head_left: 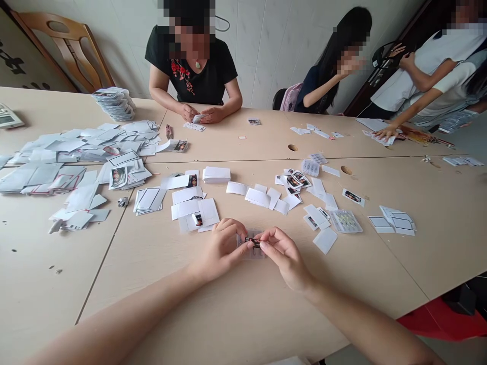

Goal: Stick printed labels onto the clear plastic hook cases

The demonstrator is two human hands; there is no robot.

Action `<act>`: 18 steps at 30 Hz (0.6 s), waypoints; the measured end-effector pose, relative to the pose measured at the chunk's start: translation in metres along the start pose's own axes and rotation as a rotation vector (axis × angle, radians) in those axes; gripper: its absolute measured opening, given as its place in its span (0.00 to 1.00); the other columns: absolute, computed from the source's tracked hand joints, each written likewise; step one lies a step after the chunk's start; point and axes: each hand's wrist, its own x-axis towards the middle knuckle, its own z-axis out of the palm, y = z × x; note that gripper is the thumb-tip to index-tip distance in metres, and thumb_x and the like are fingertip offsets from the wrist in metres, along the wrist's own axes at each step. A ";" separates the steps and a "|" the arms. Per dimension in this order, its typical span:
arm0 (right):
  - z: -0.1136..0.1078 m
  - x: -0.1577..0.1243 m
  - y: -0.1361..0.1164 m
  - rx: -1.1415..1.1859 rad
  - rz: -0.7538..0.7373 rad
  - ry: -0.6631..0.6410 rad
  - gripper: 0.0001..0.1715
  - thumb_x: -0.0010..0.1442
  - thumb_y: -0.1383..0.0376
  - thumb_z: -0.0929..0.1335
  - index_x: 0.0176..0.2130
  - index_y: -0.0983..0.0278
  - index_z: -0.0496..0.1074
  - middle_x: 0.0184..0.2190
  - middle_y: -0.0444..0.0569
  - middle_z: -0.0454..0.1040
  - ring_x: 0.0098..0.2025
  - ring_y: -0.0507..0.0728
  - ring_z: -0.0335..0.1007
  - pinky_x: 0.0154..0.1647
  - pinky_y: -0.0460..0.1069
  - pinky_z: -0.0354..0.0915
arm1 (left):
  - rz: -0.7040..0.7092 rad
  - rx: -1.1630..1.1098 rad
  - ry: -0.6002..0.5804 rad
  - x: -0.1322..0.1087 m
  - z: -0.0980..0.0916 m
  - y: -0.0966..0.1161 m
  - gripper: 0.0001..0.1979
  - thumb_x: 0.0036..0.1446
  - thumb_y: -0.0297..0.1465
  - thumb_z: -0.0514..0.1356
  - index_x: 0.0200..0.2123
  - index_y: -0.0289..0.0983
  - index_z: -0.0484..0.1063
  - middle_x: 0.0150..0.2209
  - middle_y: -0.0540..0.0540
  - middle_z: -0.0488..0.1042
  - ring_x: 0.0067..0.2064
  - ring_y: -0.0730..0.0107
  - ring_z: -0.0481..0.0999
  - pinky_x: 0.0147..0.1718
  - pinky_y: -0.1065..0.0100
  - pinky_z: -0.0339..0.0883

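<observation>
A small dark printed label is pinched at both ends, with my left hand on its left and my right hand on its right. Directly beneath it a clear compartmented plastic box rests on the table, partly covered by my fingers. Whether the label touches the box lid, I cannot tell. Just beyond my left hand lie white cards, some showing dark print. Past my right hand sits another clear box with small pale items inside, beside loose white slips.
Heaped white cards spread over the table's left side, near stacked clear packs. Across the table a person handles a small item. More people are at the right, one reaching onto the table. Printed labels lie mid-table.
</observation>
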 end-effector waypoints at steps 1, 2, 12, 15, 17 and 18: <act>-0.001 0.000 0.000 -0.007 -0.001 0.007 0.07 0.58 0.60 0.67 0.34 0.60 0.65 0.39 0.46 0.73 0.39 0.53 0.68 0.43 0.49 0.63 | 0.002 -0.033 -0.001 0.000 -0.001 -0.001 0.08 0.57 0.36 0.58 0.32 0.38 0.66 0.36 0.46 0.70 0.41 0.66 0.69 0.45 0.62 0.59; -0.002 0.001 0.001 -0.008 -0.002 0.009 0.07 0.58 0.60 0.67 0.34 0.60 0.65 0.39 0.46 0.73 0.39 0.53 0.68 0.43 0.48 0.63 | 0.003 -0.068 -0.003 0.001 -0.001 -0.002 0.08 0.57 0.36 0.59 0.31 0.38 0.66 0.35 0.46 0.70 0.41 0.66 0.69 0.45 0.63 0.60; -0.007 0.006 0.005 -0.206 -0.070 0.159 0.11 0.58 0.56 0.67 0.34 0.62 0.70 0.32 0.47 0.75 0.36 0.55 0.70 0.38 0.49 0.64 | -0.123 -0.279 -0.015 -0.001 0.002 -0.006 0.10 0.54 0.36 0.62 0.27 0.37 0.68 0.29 0.48 0.70 0.35 0.68 0.70 0.38 0.66 0.63; -0.015 0.010 0.008 -0.412 -0.155 0.238 0.12 0.57 0.56 0.68 0.37 0.62 0.72 0.34 0.49 0.75 0.35 0.55 0.70 0.36 0.49 0.64 | -0.188 -0.326 -0.012 -0.002 0.003 -0.005 0.10 0.53 0.37 0.63 0.27 0.36 0.68 0.29 0.48 0.71 0.35 0.69 0.70 0.37 0.67 0.64; -0.020 0.012 0.009 -0.510 -0.198 0.230 0.11 0.57 0.57 0.68 0.35 0.62 0.72 0.32 0.48 0.75 0.33 0.54 0.69 0.34 0.49 0.62 | -0.229 -0.350 0.002 -0.001 0.004 -0.003 0.11 0.52 0.37 0.64 0.27 0.36 0.69 0.29 0.48 0.71 0.35 0.70 0.70 0.37 0.67 0.64; -0.022 0.013 0.009 -0.544 -0.210 0.206 0.11 0.57 0.57 0.68 0.33 0.62 0.72 0.29 0.47 0.74 0.31 0.54 0.68 0.32 0.48 0.61 | -0.246 -0.366 0.006 -0.001 0.004 -0.003 0.11 0.51 0.37 0.64 0.28 0.36 0.69 0.29 0.49 0.71 0.34 0.70 0.70 0.36 0.68 0.64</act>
